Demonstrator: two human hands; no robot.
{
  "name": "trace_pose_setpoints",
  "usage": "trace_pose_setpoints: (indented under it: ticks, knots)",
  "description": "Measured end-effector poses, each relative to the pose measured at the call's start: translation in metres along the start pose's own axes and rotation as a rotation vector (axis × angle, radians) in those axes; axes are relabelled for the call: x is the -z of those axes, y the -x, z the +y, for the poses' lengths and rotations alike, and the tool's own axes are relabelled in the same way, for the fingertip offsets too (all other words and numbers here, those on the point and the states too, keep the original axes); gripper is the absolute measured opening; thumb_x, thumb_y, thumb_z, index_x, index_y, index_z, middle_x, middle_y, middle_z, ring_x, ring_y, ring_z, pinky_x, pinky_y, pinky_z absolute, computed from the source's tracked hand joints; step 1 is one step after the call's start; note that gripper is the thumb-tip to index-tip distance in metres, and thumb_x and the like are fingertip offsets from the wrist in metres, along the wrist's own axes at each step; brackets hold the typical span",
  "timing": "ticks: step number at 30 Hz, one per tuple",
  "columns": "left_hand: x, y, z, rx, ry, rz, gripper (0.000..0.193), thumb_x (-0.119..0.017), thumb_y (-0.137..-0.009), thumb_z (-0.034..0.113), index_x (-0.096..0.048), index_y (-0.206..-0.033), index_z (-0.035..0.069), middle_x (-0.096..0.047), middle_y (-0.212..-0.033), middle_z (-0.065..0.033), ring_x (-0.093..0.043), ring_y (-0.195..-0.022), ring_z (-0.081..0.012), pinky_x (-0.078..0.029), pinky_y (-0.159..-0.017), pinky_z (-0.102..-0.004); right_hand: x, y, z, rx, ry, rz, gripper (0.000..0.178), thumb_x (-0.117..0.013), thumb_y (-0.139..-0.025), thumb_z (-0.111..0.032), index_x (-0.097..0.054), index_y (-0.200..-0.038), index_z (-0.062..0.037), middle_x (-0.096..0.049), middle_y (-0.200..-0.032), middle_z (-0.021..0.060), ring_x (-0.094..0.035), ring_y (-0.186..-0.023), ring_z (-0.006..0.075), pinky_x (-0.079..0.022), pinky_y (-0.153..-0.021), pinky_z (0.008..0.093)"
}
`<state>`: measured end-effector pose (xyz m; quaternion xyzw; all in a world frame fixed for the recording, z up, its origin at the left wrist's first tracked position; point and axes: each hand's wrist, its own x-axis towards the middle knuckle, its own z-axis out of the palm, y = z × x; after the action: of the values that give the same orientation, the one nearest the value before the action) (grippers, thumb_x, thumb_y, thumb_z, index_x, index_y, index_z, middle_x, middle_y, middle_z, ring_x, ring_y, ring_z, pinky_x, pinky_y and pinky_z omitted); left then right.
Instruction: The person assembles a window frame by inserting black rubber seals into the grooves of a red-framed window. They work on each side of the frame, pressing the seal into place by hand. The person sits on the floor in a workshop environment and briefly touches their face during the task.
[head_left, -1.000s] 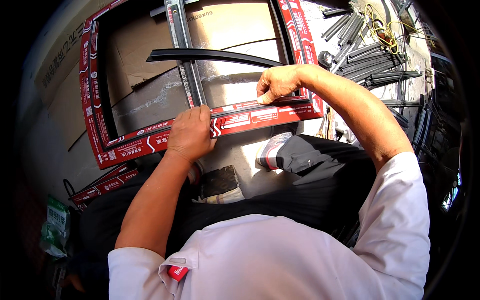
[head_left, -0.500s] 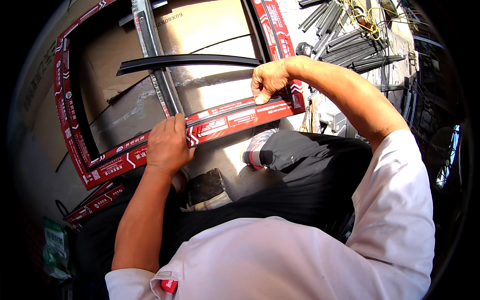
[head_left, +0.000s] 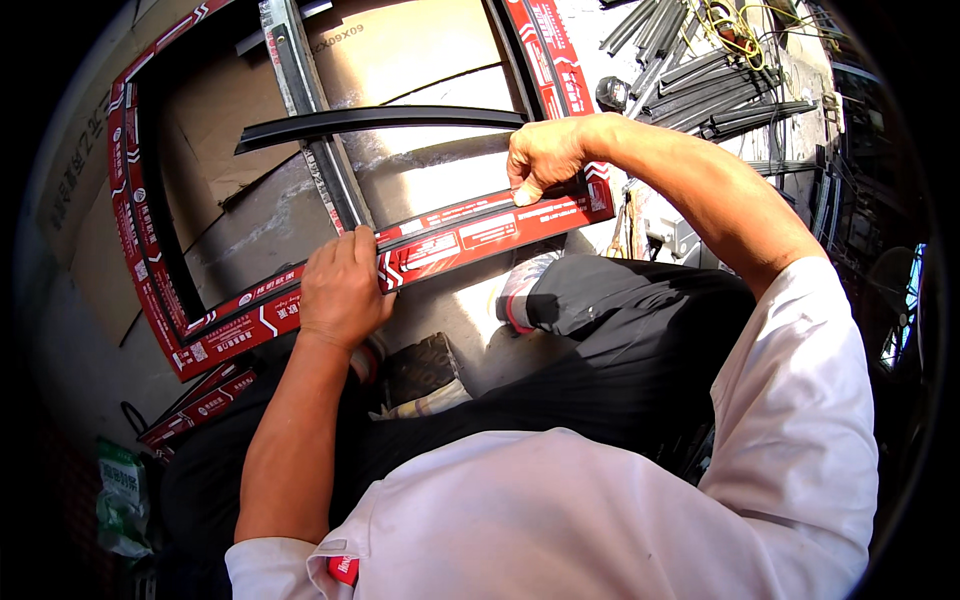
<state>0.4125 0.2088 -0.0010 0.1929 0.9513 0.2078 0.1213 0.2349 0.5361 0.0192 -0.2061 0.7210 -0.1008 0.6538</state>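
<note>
A rectangular window frame [head_left: 470,242] wrapped in red printed film lies in front of me, with a grey crossbar [head_left: 330,170] running between its sides. My left hand [head_left: 342,285] is wrapped over the near rail, close to where the crossbar meets it. Toward the right corner, my right hand [head_left: 548,160] is closed with its thumb and fingertips down at the rail's inner edge; what they pinch is hidden. A long black strip [head_left: 380,120] lies across the crossbar, and its right end reaches up to my right hand. I cannot tell whether the hand touches it.
Brown cardboard [head_left: 420,50] lies under the frame. Black profile offcuts [head_left: 690,90] and a yellow cord [head_left: 735,40] are at the upper right. A tape measure-like round object [head_left: 612,93] sits beside them. Another red-wrapped piece [head_left: 205,405] and a green bag [head_left: 122,495] are at the lower left.
The whole view has shifted slightly. Both hands keep their places on the frame, and the black strip has not visibly moved against it.
</note>
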Motion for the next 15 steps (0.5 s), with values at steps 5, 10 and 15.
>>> trace_pose_setpoints:
  ticks: [5,10,15]
  knots:
    - [0.001,0.001,0.000,-0.029,-0.023,0.019,0.068,-0.091,-0.072,0.028,-0.062,-0.127,0.001,-0.072,-0.112,-0.0179,-0.070,-0.106,-0.0391,-0.056,-0.094,-0.0480,-0.011,0.002,0.006,0.027,-0.013,0.057,0.036,-0.088,-0.093,-0.033,-0.083,-0.113,-0.0037,-0.080,-0.089,0.0103,-0.073,-0.081,0.0218,-0.058,-0.076,0.0393]
    - [0.002,0.001,0.001,-0.043,-0.047,0.002,0.064,-0.091,-0.071,0.027,-0.061,-0.122,0.003,-0.070,-0.107,-0.0158,-0.070,-0.102,-0.0360,-0.056,-0.091,-0.0462,-0.016,0.003,0.007,-0.016,-0.059,0.049,0.036,-0.088,-0.093,-0.034,-0.083,-0.111,-0.0036,-0.080,-0.088,0.0084,-0.073,-0.081,0.0195,-0.058,-0.075,0.0379]
    - [0.002,0.002,0.002,-0.050,-0.060,0.007,0.062,-0.091,-0.071,0.027,-0.061,-0.120,0.004,-0.069,-0.106,-0.0148,-0.069,-0.101,-0.0352,-0.056,-0.091,-0.0457,-0.019,0.013,-0.012,0.033,-0.197,0.109,0.033,-0.084,-0.098,-0.037,-0.082,-0.109,-0.0054,-0.078,-0.087,0.0024,-0.070,-0.080,0.0138,-0.057,-0.074,0.0345]
